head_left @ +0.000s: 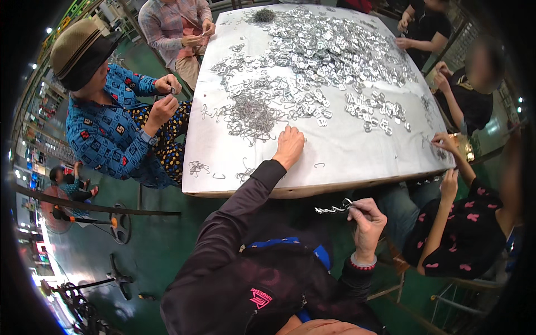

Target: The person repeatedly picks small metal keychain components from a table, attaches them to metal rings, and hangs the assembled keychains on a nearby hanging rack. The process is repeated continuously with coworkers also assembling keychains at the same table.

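Observation:
My left hand (289,146) reaches over the near part of the white-covered table (346,159). Its fingers are curled down at the edge of a heap of thin bent wire hooks (254,116); whatever lies under the fingertips is hidden. In front of my body, off the table's near edge, my right hand (367,224) pinches a short string of shiny twisted metal pieces (333,210), which sticks out to the left. A curved wire shows at the fingers' end of it. One loose wire hook (319,164) lies to the right of my left hand.
Flat silvery metal buckles (335,50) cover much of the table's far half, with a smaller group (377,111) nearer. A dark wire clump (264,15) lies at the far edge. Several people sit around, including one in a blue patterned shirt (106,131) at left.

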`<state>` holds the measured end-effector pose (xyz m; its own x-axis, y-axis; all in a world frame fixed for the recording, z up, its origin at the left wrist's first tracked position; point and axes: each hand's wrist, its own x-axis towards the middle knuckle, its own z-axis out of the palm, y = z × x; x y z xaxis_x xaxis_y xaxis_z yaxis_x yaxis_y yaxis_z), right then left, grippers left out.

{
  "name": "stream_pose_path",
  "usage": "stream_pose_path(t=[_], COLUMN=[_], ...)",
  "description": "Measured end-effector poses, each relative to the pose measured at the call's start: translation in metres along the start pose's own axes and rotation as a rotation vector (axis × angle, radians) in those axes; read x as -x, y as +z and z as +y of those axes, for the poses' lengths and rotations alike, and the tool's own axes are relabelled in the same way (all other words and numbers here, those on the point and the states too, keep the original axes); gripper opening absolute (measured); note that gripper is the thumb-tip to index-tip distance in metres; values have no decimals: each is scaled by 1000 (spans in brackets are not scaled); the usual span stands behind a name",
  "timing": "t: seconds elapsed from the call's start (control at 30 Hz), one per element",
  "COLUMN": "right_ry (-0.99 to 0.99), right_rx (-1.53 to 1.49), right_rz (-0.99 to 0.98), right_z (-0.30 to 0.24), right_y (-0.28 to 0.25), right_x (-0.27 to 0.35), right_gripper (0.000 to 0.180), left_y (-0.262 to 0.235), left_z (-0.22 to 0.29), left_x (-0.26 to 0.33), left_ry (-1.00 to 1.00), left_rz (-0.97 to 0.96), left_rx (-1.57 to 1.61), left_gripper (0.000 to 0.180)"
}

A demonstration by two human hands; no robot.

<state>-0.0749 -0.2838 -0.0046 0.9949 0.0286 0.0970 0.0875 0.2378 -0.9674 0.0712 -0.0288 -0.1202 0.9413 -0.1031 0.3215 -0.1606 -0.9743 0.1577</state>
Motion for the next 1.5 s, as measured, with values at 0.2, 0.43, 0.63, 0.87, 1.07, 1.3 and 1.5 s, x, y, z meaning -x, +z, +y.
stream_pose_path(t=[0.2,0.43,0.63,0.87,1.07,1.3,1.5], right_ry=[29,88,23,-66,13,136,-113], right_rx=[5,5,-6,82,53,205,960], right_rz=[-9,23,29,-41,-54,-164,-97], right_z=[7,9,6,12,16,100,180], right_y=[0,11,14,18,3,16,53], right_x=[-4,-1,9,15,-14,-157,-249], right_gripper=[15,12,13,14,9,27,28], left_y=[-58,-136,-136,-130,-133,-123,-122], left_z=[32,99,118,118,105,96,86], left_x=[29,81,93,102,105,110,114], left_ry=[-92,-16,113,84,52,10,-11], left_rz=[-88,-295,-50,32,-40,-74,-77], left_rx=[770,1501,1235,1240,1250,1291,1214], left_gripper=[10,12,9,9,10,10,7])
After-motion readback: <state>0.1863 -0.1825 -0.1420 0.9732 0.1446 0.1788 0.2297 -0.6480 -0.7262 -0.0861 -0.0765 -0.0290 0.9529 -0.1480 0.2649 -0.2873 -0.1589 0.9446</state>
